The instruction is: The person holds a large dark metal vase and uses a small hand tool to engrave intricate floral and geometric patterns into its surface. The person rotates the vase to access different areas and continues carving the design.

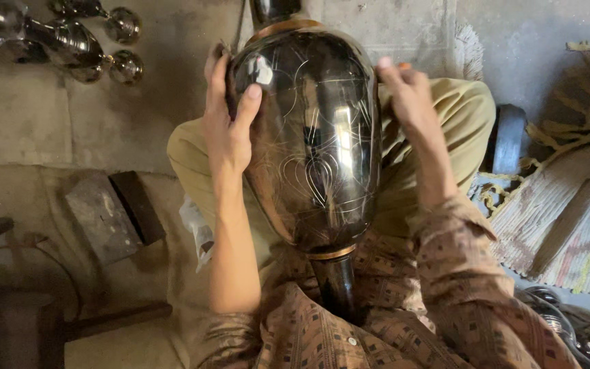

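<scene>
1. Head view: big dark engraved metal vase lies across the lap, left hand and right hand fingers pressed grasping its flanks.
2. Looks heavy, stiff, slick; the broad sides between the fingers seem the safest hold.

head camera, looking steeply down, close

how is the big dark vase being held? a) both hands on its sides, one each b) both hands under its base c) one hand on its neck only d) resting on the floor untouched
a: the left hand presses one side of the vase and the right hand grips the other side, with the vase lying over the person's lap.
</scene>
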